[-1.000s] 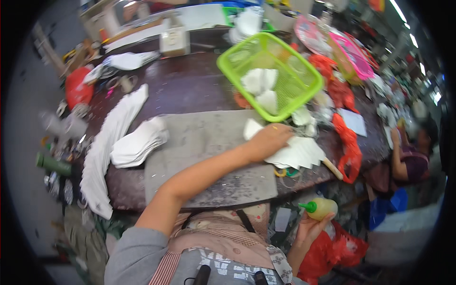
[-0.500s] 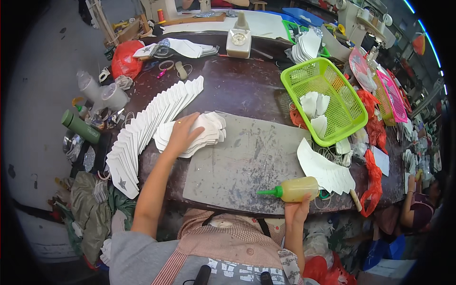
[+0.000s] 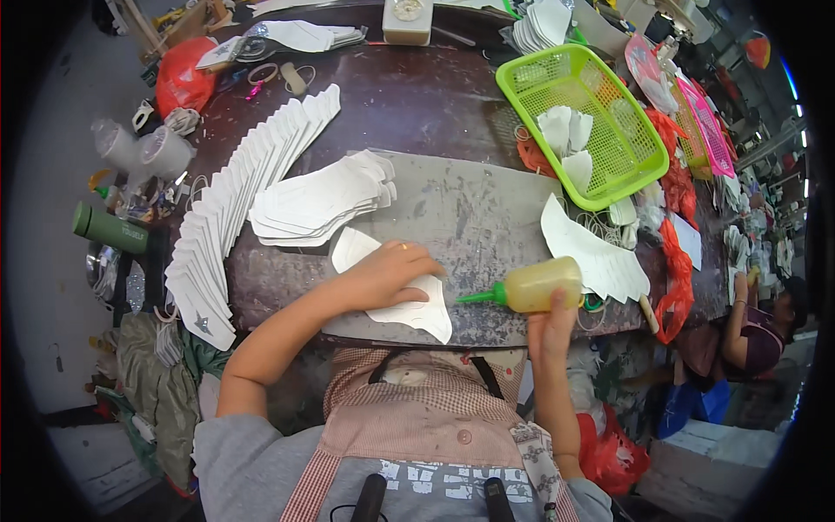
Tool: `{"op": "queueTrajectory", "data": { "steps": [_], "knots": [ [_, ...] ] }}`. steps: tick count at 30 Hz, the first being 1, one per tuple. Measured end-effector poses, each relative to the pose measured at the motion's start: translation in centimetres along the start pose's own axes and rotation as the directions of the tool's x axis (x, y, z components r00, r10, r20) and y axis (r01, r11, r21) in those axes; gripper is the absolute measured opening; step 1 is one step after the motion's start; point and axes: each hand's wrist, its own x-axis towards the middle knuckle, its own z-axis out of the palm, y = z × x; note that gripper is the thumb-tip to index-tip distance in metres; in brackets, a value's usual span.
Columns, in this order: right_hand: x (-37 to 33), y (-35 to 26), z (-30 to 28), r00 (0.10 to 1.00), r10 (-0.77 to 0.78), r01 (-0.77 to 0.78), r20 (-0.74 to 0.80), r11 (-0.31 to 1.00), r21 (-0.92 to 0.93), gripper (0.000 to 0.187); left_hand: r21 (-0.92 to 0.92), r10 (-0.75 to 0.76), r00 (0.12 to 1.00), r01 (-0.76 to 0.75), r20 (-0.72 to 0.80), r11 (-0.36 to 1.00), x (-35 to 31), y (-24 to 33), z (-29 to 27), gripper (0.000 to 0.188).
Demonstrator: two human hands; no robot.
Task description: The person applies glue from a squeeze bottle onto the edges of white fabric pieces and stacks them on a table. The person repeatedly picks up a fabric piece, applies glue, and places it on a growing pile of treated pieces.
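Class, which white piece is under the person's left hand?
The lone white piece on the front of the grey mat, partly beneath the left hand; the stack beyond it and the fanned row to the left lie untouched.

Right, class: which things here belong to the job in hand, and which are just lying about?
In the job, apparently:
white piece under the left hand
squeeze bottle in the right hand
grey mat

Seemingly just lying about:
green flask
red bag, upper left
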Motion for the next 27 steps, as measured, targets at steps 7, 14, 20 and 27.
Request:
{"op": "queueTrajectory", "data": {
  "steps": [7,14,20,27],
  "knots": [
    [1.6,1.6,1.9,0.995,0.098,-0.095,0.017,0.984,-0.150,0.037,-0.021,-0.033,0.999,0.033,-0.009,0.999,0.1,-0.9,0.4,0.065],
    [1.9,1.3,3.0,0.994,0.105,-0.099,0.015,0.970,-0.221,0.039,0.045,-0.092,0.995,0.090,0.028,0.995,0.4,0.3,0.0,0.086],
    [1.0,0.9,1.8,0.991,0.132,-0.117,0.038,0.958,-0.263,0.043,0.069,-0.167,0.982,0.161,0.093,0.985,0.6,1.0,-0.4,0.091],
    [-0.7,0.2,-0.2,0.994,0.107,-0.098,0.009,0.936,-0.338,0.048,0.088,-0.102,0.994,0.099,0.037,0.991,0.6,0.7,0.0,0.089]
  ]
}}
